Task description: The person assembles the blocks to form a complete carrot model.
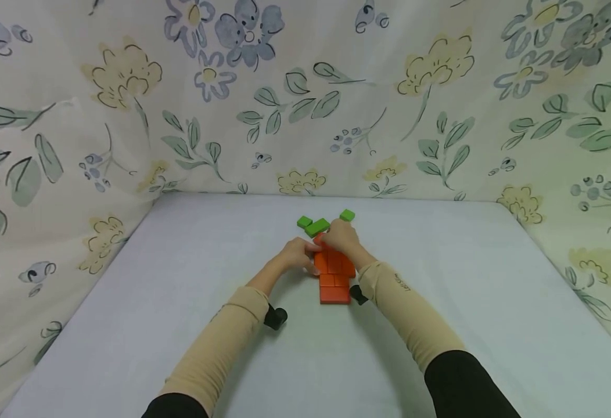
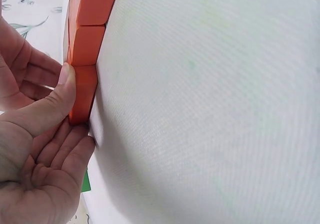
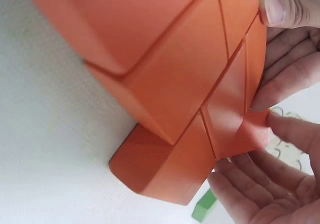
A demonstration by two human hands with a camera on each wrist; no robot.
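Note:
Orange blocks (image 1: 334,295) lie fitted together in a carrot-like shape on the white table. My left hand (image 1: 297,254) is at the shape's left side, its thumb and fingers touching the edge of an orange block (image 2: 83,91). Over the far end, my right hand (image 1: 343,237) pinches a small orange block (image 3: 252,134) between thumb and fingers, as the right wrist view shows. Just beyond the hands lie green blocks, one (image 1: 317,227) close to the orange tip, one (image 1: 304,222) at its left and one (image 1: 347,215) to the right. The hands partly cover the orange blocks.
The white table (image 1: 180,273) spreads around the shape on both sides. A flowered cloth (image 1: 305,104) hangs behind it and at the sides. Each wrist carries a small black camera mount (image 1: 276,317) near the table surface.

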